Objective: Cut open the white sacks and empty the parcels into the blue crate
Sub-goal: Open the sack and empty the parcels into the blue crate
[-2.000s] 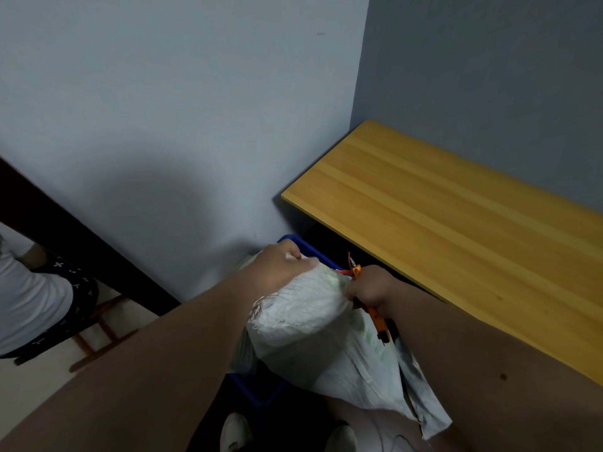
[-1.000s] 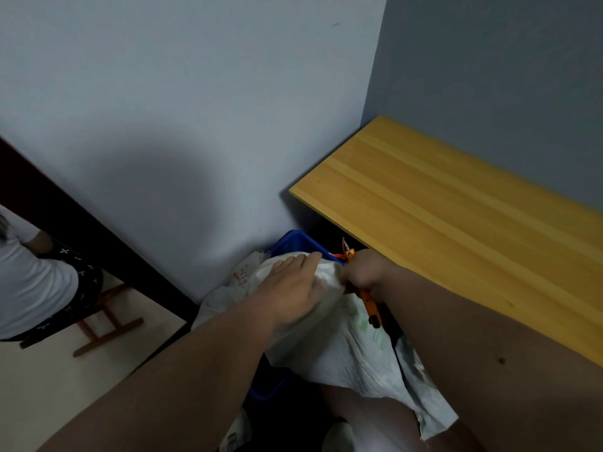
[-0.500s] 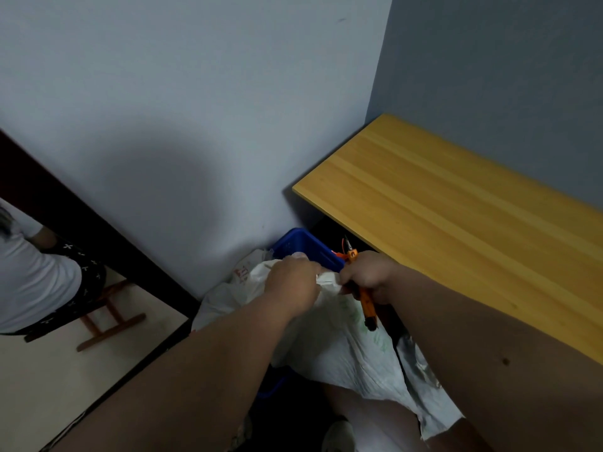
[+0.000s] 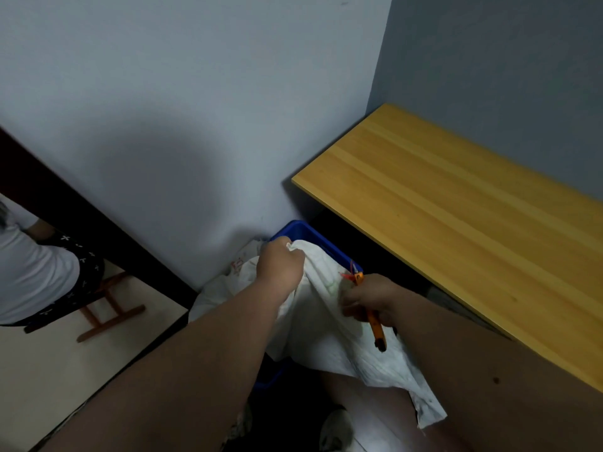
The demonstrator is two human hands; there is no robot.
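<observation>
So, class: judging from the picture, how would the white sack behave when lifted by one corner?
Probably floppy: the white sack drapes in folds from the left hand. Likely light, since it hangs slack and flat.

Blue crate (image 4: 313,238) mostly hidden beneath white sack (image 4: 329,324); contents unseen.

The white sack (image 4: 329,308) draped over the blue crate (image 4: 301,231) covered most of its opening. The wall crowded the crate's far side, the wooden table (image 4: 456,223) its right.
</observation>
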